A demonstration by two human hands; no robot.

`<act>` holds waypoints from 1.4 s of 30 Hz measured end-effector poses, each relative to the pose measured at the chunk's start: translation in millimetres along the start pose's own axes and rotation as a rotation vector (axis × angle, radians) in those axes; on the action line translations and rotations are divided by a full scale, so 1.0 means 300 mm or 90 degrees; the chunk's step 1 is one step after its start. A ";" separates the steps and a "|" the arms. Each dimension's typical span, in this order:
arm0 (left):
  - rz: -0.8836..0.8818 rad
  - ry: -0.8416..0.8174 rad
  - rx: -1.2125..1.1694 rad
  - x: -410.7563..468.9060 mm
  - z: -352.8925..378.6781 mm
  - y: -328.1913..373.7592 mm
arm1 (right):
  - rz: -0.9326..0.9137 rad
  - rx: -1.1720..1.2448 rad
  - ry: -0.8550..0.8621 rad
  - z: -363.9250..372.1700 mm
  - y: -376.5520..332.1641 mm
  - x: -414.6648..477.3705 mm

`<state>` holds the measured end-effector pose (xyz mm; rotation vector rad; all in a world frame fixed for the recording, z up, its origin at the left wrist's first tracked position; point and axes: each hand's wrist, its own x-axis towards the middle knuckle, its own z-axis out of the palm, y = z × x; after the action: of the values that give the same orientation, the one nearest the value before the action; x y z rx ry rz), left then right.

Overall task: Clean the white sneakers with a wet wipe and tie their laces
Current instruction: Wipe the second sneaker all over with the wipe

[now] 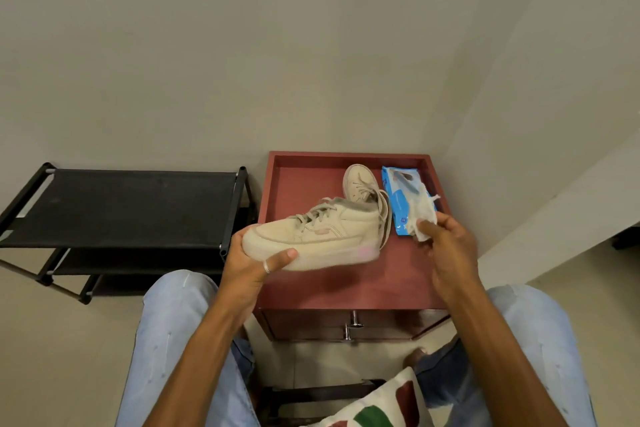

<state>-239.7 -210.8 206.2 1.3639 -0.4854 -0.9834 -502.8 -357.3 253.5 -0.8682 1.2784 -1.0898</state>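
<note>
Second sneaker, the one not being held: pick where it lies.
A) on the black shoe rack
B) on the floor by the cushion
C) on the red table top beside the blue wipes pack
C: the second sneaker lies on the red table top, beside the blue wipes pack and partly behind the lifted sneaker.

The desk (304,191) is brick red. Over it, the near sneaker (322,236) is cream with a pink smudge at the sole's heel; the far sneaker (358,184) is cream too. At the desk's right, the wipe pack (398,201) is blue and white, and the wet wipe (420,215) is white. Left of the desk, the shoe rack (131,204) is black. In front of it, the jeans (166,322) are pale blue and the cushion (381,406) is white with red and green patches.
</note>
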 end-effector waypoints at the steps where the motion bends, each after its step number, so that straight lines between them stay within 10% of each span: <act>1: 0.006 0.005 0.055 -0.009 0.008 -0.006 | -0.048 -0.030 0.006 0.005 -0.015 -0.017; 11: 0.035 -0.085 0.233 -0.024 0.076 -0.045 | -0.492 -0.566 -0.250 0.199 0.144 -0.194; 25: 0.046 -0.124 0.299 -0.017 0.046 -0.037 | -0.494 -0.651 -0.396 0.332 0.174 -0.248; 42: 0.050 -0.154 0.310 0.033 0.062 -0.057 | -0.413 -0.681 -0.288 0.328 0.184 -0.213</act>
<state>-254.1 -228.1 191.1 1.6453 -1.0030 -1.0095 -395.3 -288.0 232.0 -2.3036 1.1665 -0.5274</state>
